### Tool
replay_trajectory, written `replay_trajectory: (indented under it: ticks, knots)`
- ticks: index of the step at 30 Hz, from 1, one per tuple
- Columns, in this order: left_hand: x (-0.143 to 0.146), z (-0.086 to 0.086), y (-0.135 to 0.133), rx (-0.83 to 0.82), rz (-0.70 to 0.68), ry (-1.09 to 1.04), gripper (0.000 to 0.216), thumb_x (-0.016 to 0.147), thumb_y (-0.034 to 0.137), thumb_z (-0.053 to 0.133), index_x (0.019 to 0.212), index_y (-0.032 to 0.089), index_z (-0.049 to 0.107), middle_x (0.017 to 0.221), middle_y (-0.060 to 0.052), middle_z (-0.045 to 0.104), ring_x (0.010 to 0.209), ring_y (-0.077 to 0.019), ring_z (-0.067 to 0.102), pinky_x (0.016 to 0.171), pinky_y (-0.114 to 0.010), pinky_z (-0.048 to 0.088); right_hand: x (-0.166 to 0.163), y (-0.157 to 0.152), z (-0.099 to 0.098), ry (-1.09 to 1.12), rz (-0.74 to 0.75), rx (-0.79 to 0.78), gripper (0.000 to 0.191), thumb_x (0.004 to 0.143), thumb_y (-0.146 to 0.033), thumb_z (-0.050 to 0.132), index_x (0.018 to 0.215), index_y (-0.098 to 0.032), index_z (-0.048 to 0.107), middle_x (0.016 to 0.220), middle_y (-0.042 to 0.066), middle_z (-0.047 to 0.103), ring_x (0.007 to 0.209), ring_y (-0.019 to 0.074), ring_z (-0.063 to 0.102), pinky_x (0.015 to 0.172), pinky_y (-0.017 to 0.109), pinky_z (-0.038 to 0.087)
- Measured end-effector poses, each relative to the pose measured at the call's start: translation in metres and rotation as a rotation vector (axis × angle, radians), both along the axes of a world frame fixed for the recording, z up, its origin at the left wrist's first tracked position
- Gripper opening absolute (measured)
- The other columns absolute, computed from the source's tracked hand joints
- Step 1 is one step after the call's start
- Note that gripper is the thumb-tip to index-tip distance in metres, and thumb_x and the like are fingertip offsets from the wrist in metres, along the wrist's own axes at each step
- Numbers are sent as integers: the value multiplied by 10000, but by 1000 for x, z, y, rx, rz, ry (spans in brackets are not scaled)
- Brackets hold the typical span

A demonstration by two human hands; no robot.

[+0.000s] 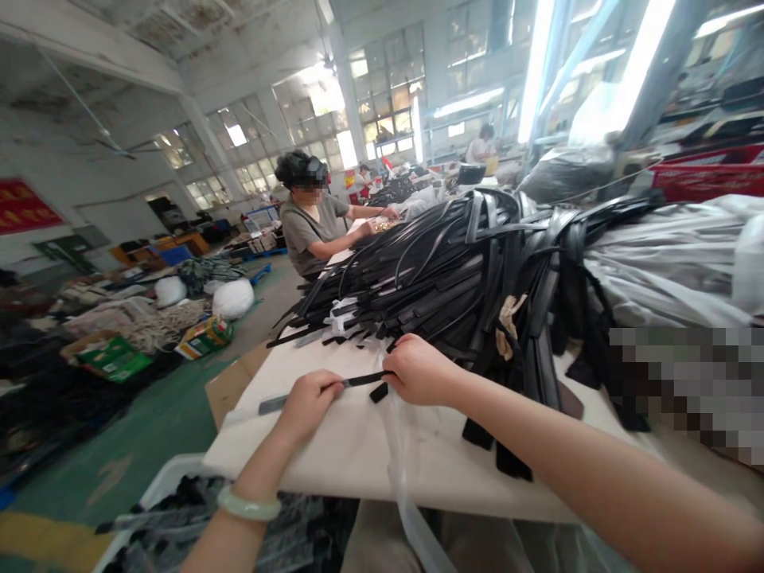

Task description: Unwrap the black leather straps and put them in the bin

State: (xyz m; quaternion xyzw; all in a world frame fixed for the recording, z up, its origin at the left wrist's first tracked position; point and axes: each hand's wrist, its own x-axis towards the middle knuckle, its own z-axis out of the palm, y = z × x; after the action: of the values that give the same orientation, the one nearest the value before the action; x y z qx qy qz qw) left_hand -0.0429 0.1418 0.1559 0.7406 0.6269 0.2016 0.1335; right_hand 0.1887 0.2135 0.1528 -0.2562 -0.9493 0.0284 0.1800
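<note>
A narrow black strap (365, 380) is stretched between my two hands above the pale tabletop. My left hand (310, 406) pinches its left end, near a greyish, plastic-looking piece (273, 405) that sticks out to the left. My right hand (423, 370) is closed around the strap's other end, fingers curled over it. From beneath the right hand a translucent plastic strip (401, 469) hangs down over the table's front edge. Just behind the right hand lies a big heap of black straps (442, 270), some ends reaching close to my fingers.
Below left stands a white bin (179, 469) holding black pieces in clear wrapping. A co-worker (313, 223) works at the table's far left side. White wrapped material (674, 255) lies at the right, and a cardboard box (235, 386) stands against the table's left edge (239, 442).
</note>
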Motion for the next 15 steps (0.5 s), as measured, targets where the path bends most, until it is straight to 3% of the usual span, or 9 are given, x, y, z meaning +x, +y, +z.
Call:
replay_trajectory:
  ticks: [4,8,12,15]
  knots:
    - [29,-10,-6,-8,-20,-15,271,859,208,462,744,164,704,701,-24,718,695,-178,655,633,-245,466,-4,-7,0,-18,30,-5,209,821,-222,549,660,-141,656,636,85,682,655,200,623,815,342,366]
    - [48,-13,-14,35,-35,75,291,887,157,455,684,188,662,704,-2,702,721,-152,648,654,-217,449,-9,-13,-8,-67,80,-23,163,827,-218,559,704,-158,648,685,72,688,725,208,638,878,353,350]
    - [23,-4,-28,139,92,262,230,907,139,435,829,182,647,858,-73,709,863,-229,639,757,-307,438,6,8,-12,-81,0,4,179,897,-255,509,800,-176,636,804,62,706,834,222,649,996,414,267]
    - [-5,5,-37,205,235,400,260,942,190,394,811,155,616,811,-135,686,821,-296,632,704,-365,419,18,28,-10,-72,-96,28,212,922,-230,465,779,-173,610,806,53,698,838,217,646,965,406,278]
